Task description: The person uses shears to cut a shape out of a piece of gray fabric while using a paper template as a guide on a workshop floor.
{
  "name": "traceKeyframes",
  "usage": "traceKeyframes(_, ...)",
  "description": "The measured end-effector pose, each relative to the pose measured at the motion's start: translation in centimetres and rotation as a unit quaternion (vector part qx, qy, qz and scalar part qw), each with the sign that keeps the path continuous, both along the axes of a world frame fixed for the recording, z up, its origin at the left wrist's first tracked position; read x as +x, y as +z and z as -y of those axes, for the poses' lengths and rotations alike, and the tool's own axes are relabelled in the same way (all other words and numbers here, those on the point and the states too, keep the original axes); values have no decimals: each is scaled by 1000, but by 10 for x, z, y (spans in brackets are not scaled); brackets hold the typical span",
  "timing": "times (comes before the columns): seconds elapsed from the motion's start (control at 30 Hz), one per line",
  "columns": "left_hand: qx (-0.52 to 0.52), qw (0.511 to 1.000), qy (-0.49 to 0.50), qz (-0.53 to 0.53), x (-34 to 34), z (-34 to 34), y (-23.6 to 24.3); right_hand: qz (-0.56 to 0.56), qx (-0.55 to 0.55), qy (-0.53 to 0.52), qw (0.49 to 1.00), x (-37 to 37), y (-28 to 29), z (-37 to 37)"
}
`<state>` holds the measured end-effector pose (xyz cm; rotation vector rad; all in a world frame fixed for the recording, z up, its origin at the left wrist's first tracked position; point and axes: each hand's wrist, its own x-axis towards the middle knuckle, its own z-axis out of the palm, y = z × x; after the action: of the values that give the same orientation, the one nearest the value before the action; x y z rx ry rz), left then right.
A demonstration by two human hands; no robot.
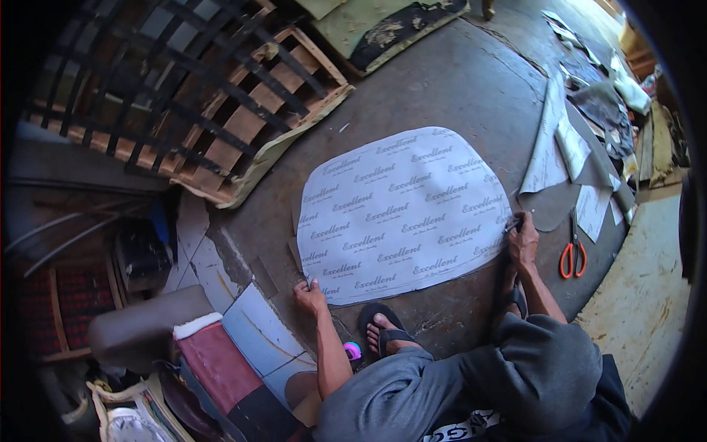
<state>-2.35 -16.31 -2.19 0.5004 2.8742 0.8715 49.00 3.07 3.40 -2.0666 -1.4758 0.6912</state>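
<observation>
A large white sheet (403, 214) with rounded corners and rows of grey print lies flat on the floor in front of me. A thin drawn line runs just inside part of its edge. My left hand (311, 297) pinches the sheet's near left corner, thumb on top. At the right edge, my right hand (524, 241) is closed round a slim dark pen (511, 224), its point close to the sheet's border. Orange-handled scissors (573, 254) lie on the floor to the right of that hand.
A wooden frame with black webbing (243, 96) stands at the far left. Offcuts of backed material (556, 151) are heaped to the right. A pink tape measure (353, 351) sits beside my sandalled foot (384, 331). Maroon upholstery (221, 361) is at the near left, and a board (637, 295) at the right.
</observation>
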Motion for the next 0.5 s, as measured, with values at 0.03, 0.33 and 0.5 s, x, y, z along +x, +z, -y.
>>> traceKeyframes(0.03,3,1000,9,-2,-1,1,2,1,32,16,999,0,-2,0)
traceKeyframes(0.33,-51,997,13,54,21,-31,16,47,48,22,998,8,1,2)
traceKeyframes(0.5,126,986,53,94,-20,-2,-16,-3,65,44,997,-5,-8,3)
